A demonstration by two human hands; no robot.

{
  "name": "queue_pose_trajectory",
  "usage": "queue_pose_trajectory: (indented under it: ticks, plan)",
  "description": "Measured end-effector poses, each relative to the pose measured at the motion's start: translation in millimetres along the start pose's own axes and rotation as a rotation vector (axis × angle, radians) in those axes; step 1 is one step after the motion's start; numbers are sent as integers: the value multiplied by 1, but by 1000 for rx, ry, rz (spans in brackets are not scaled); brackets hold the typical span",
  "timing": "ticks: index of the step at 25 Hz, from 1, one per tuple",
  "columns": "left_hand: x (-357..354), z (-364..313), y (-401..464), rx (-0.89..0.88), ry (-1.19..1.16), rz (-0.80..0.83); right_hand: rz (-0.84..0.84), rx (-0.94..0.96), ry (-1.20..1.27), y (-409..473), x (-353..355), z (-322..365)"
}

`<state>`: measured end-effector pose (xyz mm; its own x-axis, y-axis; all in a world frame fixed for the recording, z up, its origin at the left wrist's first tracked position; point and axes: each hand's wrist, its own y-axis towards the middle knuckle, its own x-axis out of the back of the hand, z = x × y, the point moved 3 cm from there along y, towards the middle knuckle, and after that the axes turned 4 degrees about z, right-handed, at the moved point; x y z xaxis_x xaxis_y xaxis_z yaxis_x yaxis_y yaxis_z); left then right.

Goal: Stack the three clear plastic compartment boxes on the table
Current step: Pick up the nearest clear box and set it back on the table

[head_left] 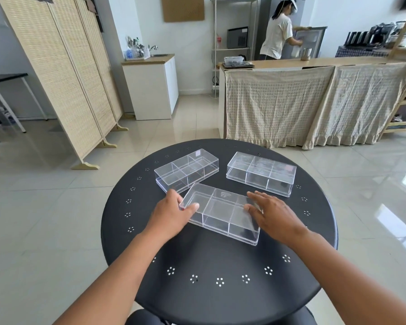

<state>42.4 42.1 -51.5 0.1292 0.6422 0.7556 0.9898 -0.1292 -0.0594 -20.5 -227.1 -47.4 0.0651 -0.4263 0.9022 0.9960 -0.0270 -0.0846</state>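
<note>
Three clear plastic compartment boxes lie apart on the round black table (204,256). The nearest box (220,214) sits in the middle, tilted at an angle. My left hand (174,213) grips its left end, thumb over the rim. My right hand (271,215) holds its right end, fingers spread along the side. A second box (186,170) rests at the back left, just behind my left hand. The third box (261,173) lies at the back right, away from both hands.
The table's rim has small perforated flower patterns. Beyond it is tiled floor, a folding woven screen (63,73) at left and a cloth-draped counter (314,99) at right. A person (279,34) stands far behind the counter. A dark stool (145,317) shows below the table.
</note>
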Motion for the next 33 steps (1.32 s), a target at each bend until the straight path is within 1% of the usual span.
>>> queue_pose_trajectory:
  ticks: [2, 4, 6, 9, 12, 15, 18, 20, 24, 27, 30, 33]
  plan:
    - [2, 5, -19, 51, -7, -28, -84, -95, 23, 1, 4, 0]
    - [1, 11, -26, 99, -56, 2, -144, -190, 62, 3, 5, -5]
    - [1, 15, -22, 158, -113, 60, -138, -282, 112, 2, 5, -8]
    - [-2, 13, -12, 244, -305, 97, -100, -330, 237, 1, 7, -7]
    - [-7, 5, -10, 284, -443, 72, -59, -368, 400, 3, 6, -7]
    - [-6, 0, -12, 292, -539, 36, -68, -385, 646, 8, 0, -15]
    - [1, -3, -14, 231, -560, 24, -62, -316, 895, 10, 5, -18]
    - [6, -5, -12, 153, -545, 23, -70, -255, 986, 10, 14, -16]
    - [17, -16, -7, 15, -451, -39, -152, -144, 968, 5, 33, -9]
    - [17, -21, -13, -60, -333, -110, -161, -90, 1016, -5, 32, -4]
    - [6, -14, -20, -125, -290, -154, -175, -81, 1007, -11, 22, -4]
    - [-2, -10, -26, -150, -269, -157, -185, -119, 974, -18, 13, -6]
